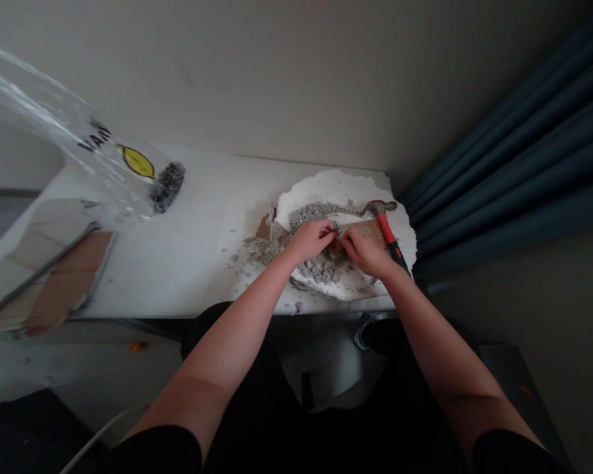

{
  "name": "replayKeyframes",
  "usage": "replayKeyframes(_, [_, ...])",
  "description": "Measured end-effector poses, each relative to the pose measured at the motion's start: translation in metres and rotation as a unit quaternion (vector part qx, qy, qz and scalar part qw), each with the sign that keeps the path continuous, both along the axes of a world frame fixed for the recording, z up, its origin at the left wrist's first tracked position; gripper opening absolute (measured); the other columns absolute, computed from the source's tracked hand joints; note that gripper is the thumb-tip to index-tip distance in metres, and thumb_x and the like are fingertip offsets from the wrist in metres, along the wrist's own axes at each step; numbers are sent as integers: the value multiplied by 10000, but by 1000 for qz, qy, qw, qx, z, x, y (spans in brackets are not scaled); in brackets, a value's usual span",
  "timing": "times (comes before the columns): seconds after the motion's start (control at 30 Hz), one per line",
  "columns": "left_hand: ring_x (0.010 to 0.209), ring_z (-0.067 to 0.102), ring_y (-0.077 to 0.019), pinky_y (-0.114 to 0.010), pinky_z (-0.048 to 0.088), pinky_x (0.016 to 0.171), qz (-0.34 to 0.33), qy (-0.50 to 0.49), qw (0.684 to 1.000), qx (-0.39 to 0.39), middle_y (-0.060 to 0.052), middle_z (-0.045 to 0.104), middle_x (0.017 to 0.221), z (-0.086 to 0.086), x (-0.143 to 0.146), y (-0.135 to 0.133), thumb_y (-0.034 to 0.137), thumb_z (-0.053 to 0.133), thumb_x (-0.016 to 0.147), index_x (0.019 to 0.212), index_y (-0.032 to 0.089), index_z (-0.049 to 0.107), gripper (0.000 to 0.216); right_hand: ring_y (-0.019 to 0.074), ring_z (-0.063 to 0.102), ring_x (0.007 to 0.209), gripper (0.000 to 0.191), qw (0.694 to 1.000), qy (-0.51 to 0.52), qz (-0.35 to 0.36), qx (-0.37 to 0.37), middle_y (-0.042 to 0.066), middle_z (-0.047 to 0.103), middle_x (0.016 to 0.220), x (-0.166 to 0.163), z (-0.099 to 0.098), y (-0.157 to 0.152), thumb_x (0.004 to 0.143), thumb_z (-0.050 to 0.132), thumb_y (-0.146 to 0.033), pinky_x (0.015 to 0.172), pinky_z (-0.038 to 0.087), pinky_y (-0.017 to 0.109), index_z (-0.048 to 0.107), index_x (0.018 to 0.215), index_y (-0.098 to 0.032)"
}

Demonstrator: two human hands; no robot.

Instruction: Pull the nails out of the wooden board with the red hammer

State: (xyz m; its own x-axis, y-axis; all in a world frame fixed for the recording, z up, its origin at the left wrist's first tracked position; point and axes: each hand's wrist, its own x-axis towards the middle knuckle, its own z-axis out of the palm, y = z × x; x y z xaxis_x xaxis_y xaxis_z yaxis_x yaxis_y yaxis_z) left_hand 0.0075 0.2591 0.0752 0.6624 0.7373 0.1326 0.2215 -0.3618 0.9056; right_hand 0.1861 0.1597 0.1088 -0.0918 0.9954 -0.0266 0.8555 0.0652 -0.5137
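My left hand (314, 239) is closed with its fingertips together. A small dark thing shows at its fingertips, too small to name. Close by on the right, my right hand (368, 253) is curled into a pinch, and whatever its fingers hold is hidden. Both hands are over a ragged white sheet (332, 185) strewn with grey crumbled rubble (320, 210). A flat brownish piece (370, 230) lies beside my right hand. Next to it, a claw hammer (386, 228) with a red and black handle rests at the sheet's right side, its handle end partly behind my forearm.
A white table (168, 263) bears everything, against a wall. At its left lie a thin metal bar (39, 272) and a brown flat piece (74, 283). Clear printed plastic wrap (113, 158) stands behind them. A blue curtain (523, 145) hangs on the right.
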Motion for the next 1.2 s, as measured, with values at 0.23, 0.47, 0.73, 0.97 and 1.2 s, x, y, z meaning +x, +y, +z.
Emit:
replayKeyframes(0.23, [760,686,-180,-301,562,727,-2,-35,998,-54,-42,729,849,0,4,-2,261,604,923,915,161,678,125,186,557,599,188,978,184,-53,82,13,586,726,2,-11,6,1004,495,-411,590,426,310,485,921,-243])
replayKeyframes(0.47, [831,697,-198,-309,535,803,-8,-33,999,2,-55,740,895,2,4,-5,252,635,909,922,171,698,104,156,529,494,381,939,319,-114,65,-8,584,665,-6,-15,10,918,616,-606,460,410,291,498,850,-251])
replayKeyframes(0.73, [794,676,-200,-303,512,790,-6,-12,1000,16,-42,730,851,3,3,-8,255,640,897,917,190,707,95,144,549,511,480,918,375,-120,39,-12,603,660,-3,-15,12,837,692,-696,453,433,274,509,823,-253])
replayKeyframes(0.97, [824,701,-190,-301,540,815,-36,-67,995,-71,-36,723,850,4,6,-8,224,649,869,879,176,677,57,147,569,527,463,900,414,-134,24,5,648,723,-5,-20,13,812,733,-652,463,448,273,500,840,-253])
replayKeyframes(1.2, [782,693,-174,-299,551,792,-39,-72,992,-101,-29,719,811,5,6,-8,154,624,817,850,156,686,71,203,617,760,188,953,228,-92,177,49,626,898,-3,-9,8,933,661,-393,599,507,314,608,1026,-238])
